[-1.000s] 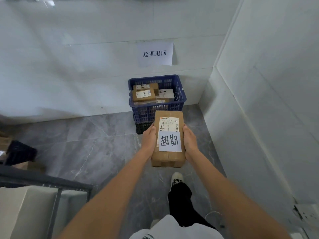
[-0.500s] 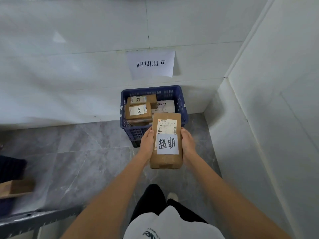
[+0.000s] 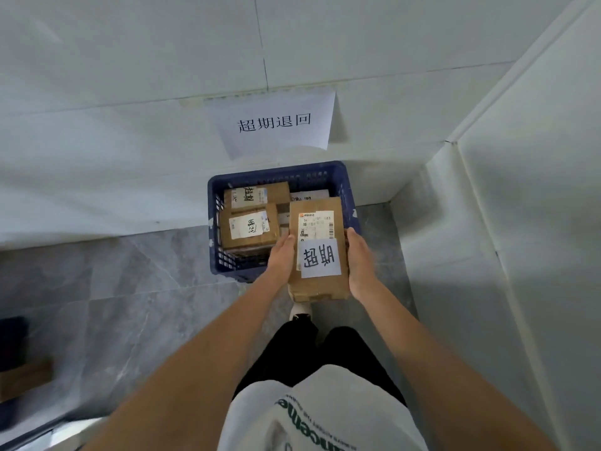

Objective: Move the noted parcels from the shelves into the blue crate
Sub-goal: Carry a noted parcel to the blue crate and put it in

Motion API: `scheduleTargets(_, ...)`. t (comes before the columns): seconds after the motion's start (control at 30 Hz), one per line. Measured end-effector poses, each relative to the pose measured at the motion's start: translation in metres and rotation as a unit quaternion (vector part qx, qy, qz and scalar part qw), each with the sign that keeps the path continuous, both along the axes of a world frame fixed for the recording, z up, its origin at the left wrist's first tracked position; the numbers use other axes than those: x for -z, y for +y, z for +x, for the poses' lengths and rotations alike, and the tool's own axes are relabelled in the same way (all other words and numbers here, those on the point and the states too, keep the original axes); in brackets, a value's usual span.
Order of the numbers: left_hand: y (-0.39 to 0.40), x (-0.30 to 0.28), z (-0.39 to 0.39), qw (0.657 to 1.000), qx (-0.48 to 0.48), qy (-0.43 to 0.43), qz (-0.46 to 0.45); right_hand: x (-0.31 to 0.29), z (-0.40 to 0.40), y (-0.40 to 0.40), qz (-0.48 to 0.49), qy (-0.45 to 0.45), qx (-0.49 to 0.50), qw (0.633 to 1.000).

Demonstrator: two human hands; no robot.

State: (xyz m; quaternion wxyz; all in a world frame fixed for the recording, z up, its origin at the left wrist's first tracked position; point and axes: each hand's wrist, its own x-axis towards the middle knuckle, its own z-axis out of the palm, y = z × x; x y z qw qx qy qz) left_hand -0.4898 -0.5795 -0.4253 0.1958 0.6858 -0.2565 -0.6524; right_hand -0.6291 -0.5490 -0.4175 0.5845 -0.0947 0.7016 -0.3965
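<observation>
We held 1 noted parcel [image 3: 317, 252] between the 2 hands: the left hand [image 3: 280, 257] gripped its left long edge, the right hand [image 3: 359, 262] its right long edge, fingers wrapped under where we could not see them. The white note [image 3: 320, 258] sat face up between the hands, with the shipping label [image 3: 316, 224] just beyond it.

Change over the last second: the blue crate [image 3: 214, 229] went from well ahead of the hands to directly beyond and below them. The parcel's far end now overlapped the crate's right half, while the near end hung over the floor [image 3: 130, 288].

Crate contents: at least 2 noted boxes [image 3: 248, 227] stacked left of the hands, plus a pale parcel [image 3: 307, 196] beyond the held one. A paper sign [image 3: 274, 123] hung on the wall above.

Judgement: approach finished, carry phase nearly done. The open room appeared to be on the crate's right side, under the parcel. Next step likely lowering and releasing there.
</observation>
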Motion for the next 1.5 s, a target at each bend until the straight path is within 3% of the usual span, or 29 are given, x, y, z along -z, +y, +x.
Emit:
scheduleTargets(0.2,-0.061,0.017,-0.017,1.0,0.024,-0.001,-0.016,0.022,-0.014,-0.057,0.018,-0.014,-0.015,1.0)
scheduleTargets(0.43,-0.114,0.084,-0.037,1.0,0.021,-0.012,0.009,0.102,-0.032,-0.111,0.06,-0.031,-0.031,0.997)
scheduleTargets(0.87,-0.195,0.28,-0.044,0.996,-0.05,0.006,0.08,0.287,-0.043,-0.204,0.099,-0.096,-0.085,0.987)
scheduleTargets(1.2,-0.209,0.312,-0.044,0.987,-0.122,0.0,0.103,0.31,-0.043,-0.228,0.077,-0.099,-0.137,0.983)
scheduleTargets(1.37,-0.206,0.292,-0.051,0.993,-0.094,-0.026,0.065,0.299,-0.043,-0.23,0.079,-0.092,-0.147,0.982)
scheduleTargets(1.5,-0.204,0.274,-0.054,0.991,-0.097,-0.043,0.088,0.275,-0.041,-0.229,0.075,-0.084,-0.145,0.983)
